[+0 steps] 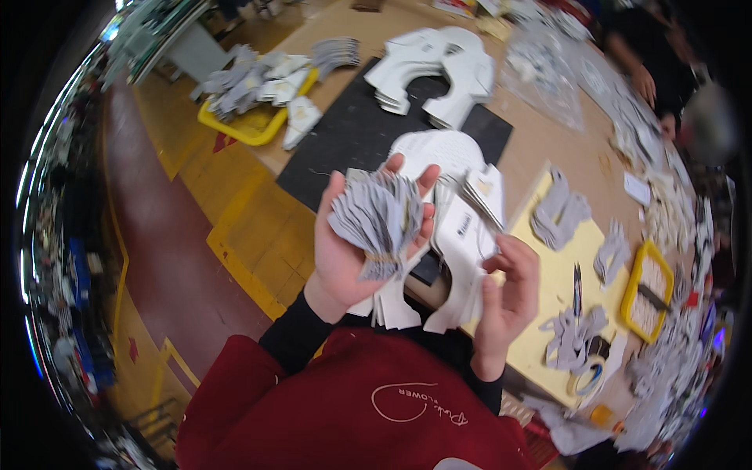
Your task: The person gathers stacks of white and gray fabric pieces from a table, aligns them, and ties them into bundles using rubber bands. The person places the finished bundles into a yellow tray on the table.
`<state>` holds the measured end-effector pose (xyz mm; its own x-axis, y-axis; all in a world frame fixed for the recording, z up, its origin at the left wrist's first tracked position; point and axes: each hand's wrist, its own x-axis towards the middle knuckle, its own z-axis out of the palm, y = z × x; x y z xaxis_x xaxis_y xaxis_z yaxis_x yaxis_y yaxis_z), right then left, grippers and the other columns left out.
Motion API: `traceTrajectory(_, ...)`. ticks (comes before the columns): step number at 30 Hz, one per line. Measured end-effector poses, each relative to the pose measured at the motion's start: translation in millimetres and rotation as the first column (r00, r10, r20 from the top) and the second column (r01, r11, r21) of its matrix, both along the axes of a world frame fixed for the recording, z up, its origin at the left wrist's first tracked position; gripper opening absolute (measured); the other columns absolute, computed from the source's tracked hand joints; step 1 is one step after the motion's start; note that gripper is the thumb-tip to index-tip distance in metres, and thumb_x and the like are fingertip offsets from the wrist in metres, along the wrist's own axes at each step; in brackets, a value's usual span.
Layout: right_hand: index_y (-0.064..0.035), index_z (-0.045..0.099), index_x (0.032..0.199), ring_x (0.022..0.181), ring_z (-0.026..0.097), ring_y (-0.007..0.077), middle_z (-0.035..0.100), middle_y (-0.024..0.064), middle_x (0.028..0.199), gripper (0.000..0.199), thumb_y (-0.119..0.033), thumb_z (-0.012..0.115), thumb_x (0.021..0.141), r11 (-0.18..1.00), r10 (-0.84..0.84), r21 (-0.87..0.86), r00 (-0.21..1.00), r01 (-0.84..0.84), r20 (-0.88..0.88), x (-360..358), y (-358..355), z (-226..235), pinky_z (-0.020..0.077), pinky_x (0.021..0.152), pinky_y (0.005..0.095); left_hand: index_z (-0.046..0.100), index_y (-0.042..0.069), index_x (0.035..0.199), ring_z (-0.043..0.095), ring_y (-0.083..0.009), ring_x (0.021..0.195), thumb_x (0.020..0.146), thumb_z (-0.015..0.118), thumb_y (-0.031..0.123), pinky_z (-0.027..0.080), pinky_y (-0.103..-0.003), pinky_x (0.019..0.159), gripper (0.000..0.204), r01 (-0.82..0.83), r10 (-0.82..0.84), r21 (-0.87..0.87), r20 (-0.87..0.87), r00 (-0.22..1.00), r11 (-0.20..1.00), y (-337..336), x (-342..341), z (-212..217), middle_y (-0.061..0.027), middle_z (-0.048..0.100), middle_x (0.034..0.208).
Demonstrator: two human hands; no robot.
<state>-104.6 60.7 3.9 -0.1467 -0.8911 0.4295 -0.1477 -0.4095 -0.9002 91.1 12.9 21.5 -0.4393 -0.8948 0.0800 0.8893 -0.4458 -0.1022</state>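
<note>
Grey flat pieces, one banded bundle (376,219), sit at centre of the head view, clasped in the left hand's (335,270) curled fingers. One right hand (511,298), at four o'clock, has thumb and fingers apart beside white pieces (464,254). Two yellow trays lie out: a loaded tray (251,139) toward half past ten, a second tray (627,316) at three.

A dark red top (337,399) bearing white script (453,413) and a curved line (373,400); black sleeves (294,338) end behind the left grip (341,269) and right grip (505,304).
</note>
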Motion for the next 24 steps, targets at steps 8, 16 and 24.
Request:
traceTrajectory(8,-0.0003,0.057,0.126,0.108,0.059,0.0300,0.055,0.0180,0.123,0.065,-0.006,0.083,0.067,1.000,-0.015,0.019,0.996,0.016,-0.086,-4,22,6,0.0504,0.088,0.0354,0.032,0.010,0.147,0.041,-0.0270,0.136,0.099,0.045,0.040,0.037,-0.043,0.111,0.058,0.137,-0.052,-0.097,0.603,0.796,0.986,26,-69,-2,-0.0171,0.036,0.151)
traceTrajectory(16,0.0000,0.057,0.127,0.109,0.059,0.0291,0.058,0.0181,0.125,0.058,0.003,0.074,0.072,0.992,-0.087,0.068,0.973,0.103,-0.213,-49,44,-2,0.0500,0.090,0.0346,0.031,0.006,0.145,0.061,-0.0290,0.111,0.083,0.072,0.043,0.052,-0.040,0.092,0.083,0.347,-0.230,0.051,0.836,0.499,0.937,40,-82,-11,-0.0141,0.055,0.129)
traceTrajectory(24,0.0061,0.054,0.126,0.096,0.058,0.0140,0.060,0.0142,0.121,0.038,0.003,0.060,0.089,0.953,-0.105,0.302,0.958,0.020,0.268,-74,63,-10,0.0479,0.085,0.0274,0.032,0.005,0.143,0.060,-0.0284,0.110,0.078,0.068,0.017,0.052,-0.041,0.091,0.075,0.335,-0.200,0.039,0.864,0.462,0.942,52,-103,-34,-0.0189,0.053,0.132)
